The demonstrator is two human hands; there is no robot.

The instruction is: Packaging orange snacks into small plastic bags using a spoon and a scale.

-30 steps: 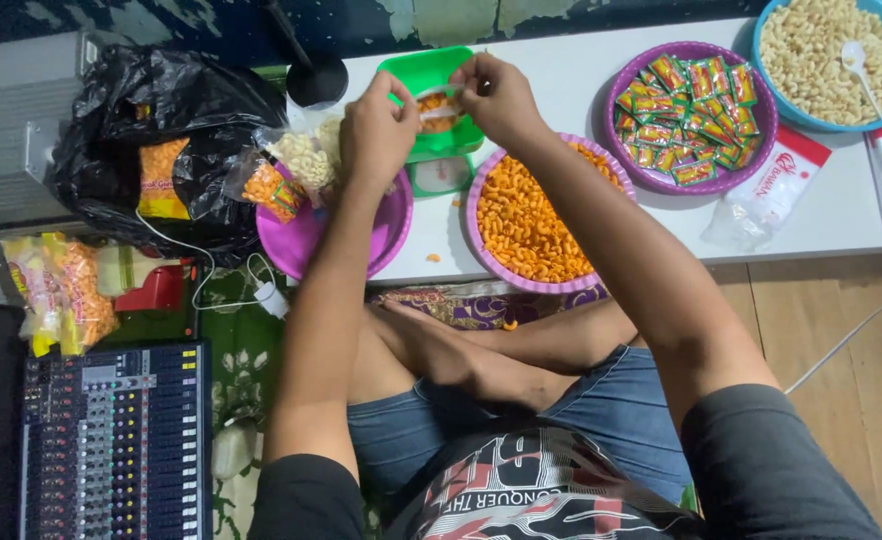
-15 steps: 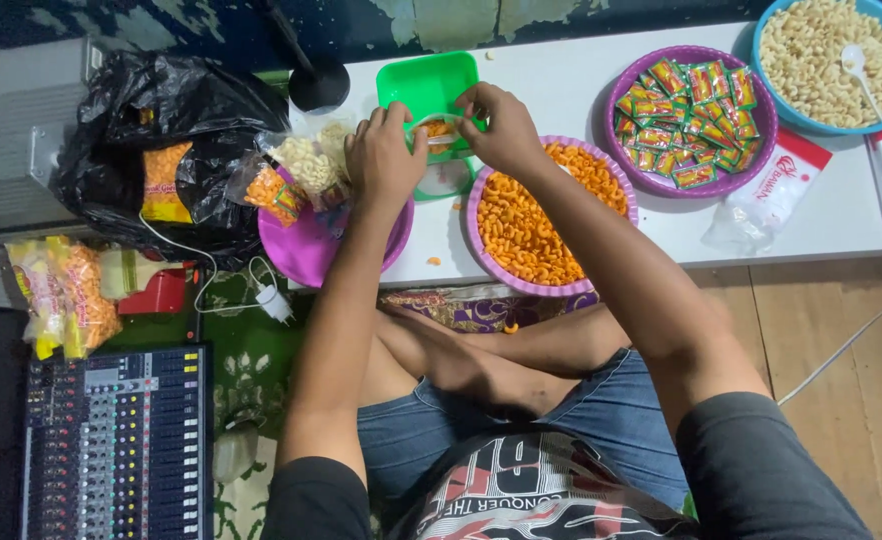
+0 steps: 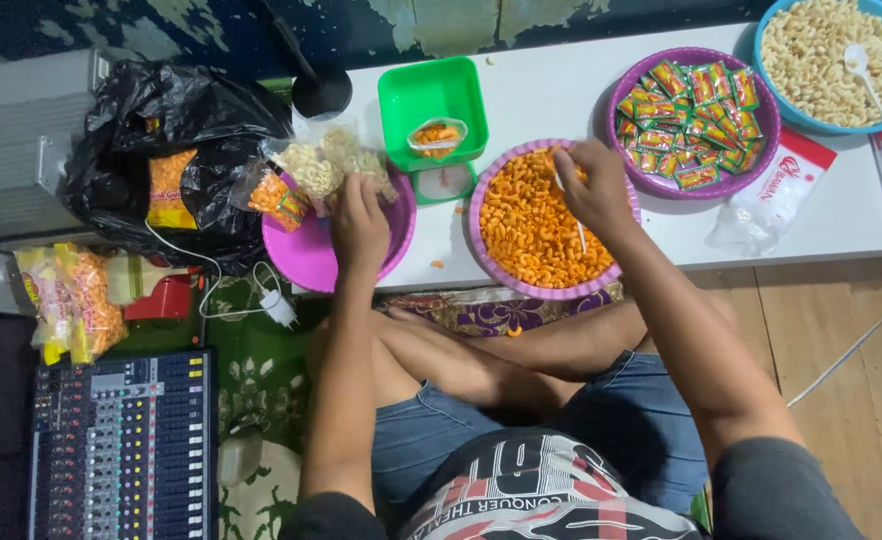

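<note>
Scooping, apparently: right hand [image 3: 591, 190] clenched on a white spoon [image 3: 580, 235], dipped in orange snacks [image 3: 521, 215]. Left hand [image 3: 361, 225] curled onto clear packets [image 3: 326, 165]; grip unclear. Beyond the fingertips, small filled bag [image 3: 437, 137] in green tray [image 3: 431, 95]. Right of the spoon fingers, green-red sachets [image 3: 694, 118]. Calls next for a level lift.

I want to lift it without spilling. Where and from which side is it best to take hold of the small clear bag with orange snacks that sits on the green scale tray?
Probably pinch the small clear bag at its open top edge, coming from above. It sits mouth-up on the green scale tray, so gripping its filled belly could squeeze the snacks out. Nothing stands over it, and both hands are elsewhere.
</note>
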